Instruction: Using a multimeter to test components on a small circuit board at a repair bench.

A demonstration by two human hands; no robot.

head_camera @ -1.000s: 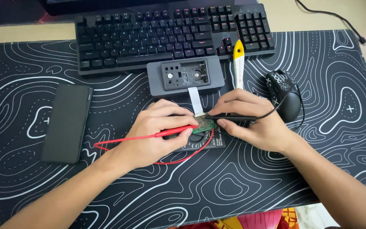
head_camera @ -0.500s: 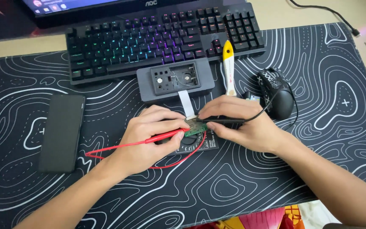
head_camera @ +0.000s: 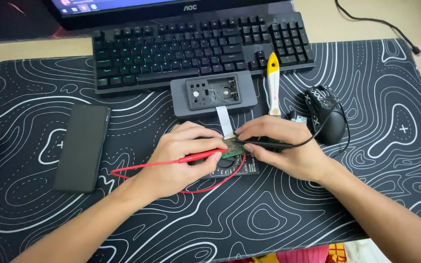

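the left hand (head_camera: 179, 158) pinches a slim red test probe with a red lead (head_camera: 198, 156) between thumb and fingers, its tip on a small green circuit board (head_camera: 232, 151) lying on the black desk mat with white contour lines (head_camera: 366, 195), just below a grey opened plastic housing (head_camera: 214, 95). the right hand (head_camera: 283, 151) pinches a black test probe with a black cable (head_camera: 269, 144), its tip meeting the same board from the other side. a black slab phone (head_camera: 81, 146) lies left, a black mouse (head_camera: 325, 114) right, a yellow-and-white pry tool (head_camera: 273, 83) beside the black keyboard (head_camera: 200, 46).

Both forearms are angled inward, the left hand (head_camera: 179, 158) and right hand (head_camera: 286, 151) held palm-down, fingers pinched, fingertips nearly meeting.
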